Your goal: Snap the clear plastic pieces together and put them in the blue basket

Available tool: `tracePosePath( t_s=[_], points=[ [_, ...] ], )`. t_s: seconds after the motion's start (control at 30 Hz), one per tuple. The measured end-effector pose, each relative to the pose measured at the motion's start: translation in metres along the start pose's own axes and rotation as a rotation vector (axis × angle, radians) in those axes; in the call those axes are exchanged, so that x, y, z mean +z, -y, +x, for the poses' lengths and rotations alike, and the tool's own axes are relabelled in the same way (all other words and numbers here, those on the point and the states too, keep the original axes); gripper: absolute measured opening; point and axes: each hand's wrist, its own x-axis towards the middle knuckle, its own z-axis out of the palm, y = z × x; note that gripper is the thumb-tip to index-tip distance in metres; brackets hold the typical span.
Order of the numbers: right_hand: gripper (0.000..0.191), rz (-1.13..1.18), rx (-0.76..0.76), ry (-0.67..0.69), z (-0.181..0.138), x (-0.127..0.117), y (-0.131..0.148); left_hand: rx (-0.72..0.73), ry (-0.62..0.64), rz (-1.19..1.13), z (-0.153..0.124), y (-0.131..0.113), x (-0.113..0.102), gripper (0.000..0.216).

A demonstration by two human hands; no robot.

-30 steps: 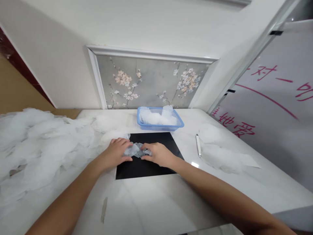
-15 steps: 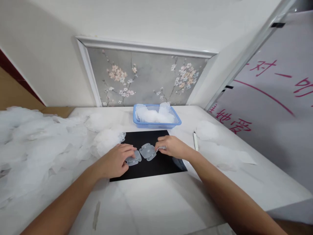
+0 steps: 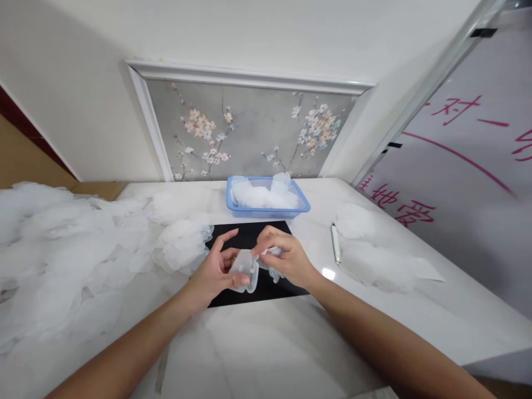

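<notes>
Above a black mat (image 3: 245,233), my left hand (image 3: 210,277) grips a translucent white plastic piece (image 3: 244,267) with notched edges and small studs, thumb in front and fingers behind. The piece is tilted up off the mat. My right hand (image 3: 291,256) meets its right edge with the fingertips. Tucked in the right fingers is a bit of whitish translucent plastic (image 3: 273,252). Beneath them shows part of another translucent piece (image 3: 275,274), and I cannot tell whether it is held or lies on the mat.
A large heap of translucent plastic pieces (image 3: 75,249) spreads over the left of the table, reaching the mat's corner. Behind the mat stands a blue basket (image 3: 270,213) with similar pieces. To the right lie a white pen-like tool (image 3: 336,244) and more translucent pieces (image 3: 374,263).
Two notched pieces lay flat on the mat under my hands. Now my left hand has lifted a piece and tilted it upright, and my right fingers have come left against it.
</notes>
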Motion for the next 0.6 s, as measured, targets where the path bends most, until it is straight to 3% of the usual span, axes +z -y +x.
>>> tracePosePath(
  t_s=[0.17,0.3,0.43,0.6],
  points=[
    [0.014,0.030,0.017,0.022,0.000,0.001,-0.004,-0.014,-0.051,0.096,-0.004,-0.001,0.007,0.093],
    [0.019,0.035,0.025,0.028,0.000,0.000,-0.006,0.056,-0.089,0.120,-0.004,0.000,0.005,0.069],
    [0.015,0.028,0.012,0.049,0.000,-0.002,-0.006,0.055,-0.037,0.098,-0.003,0.003,0.000,0.045],
    [0.014,0.003,-0.005,0.057,0.000,-0.004,-0.004,0.038,0.008,0.023,-0.001,0.006,-0.005,0.045]
  ],
)
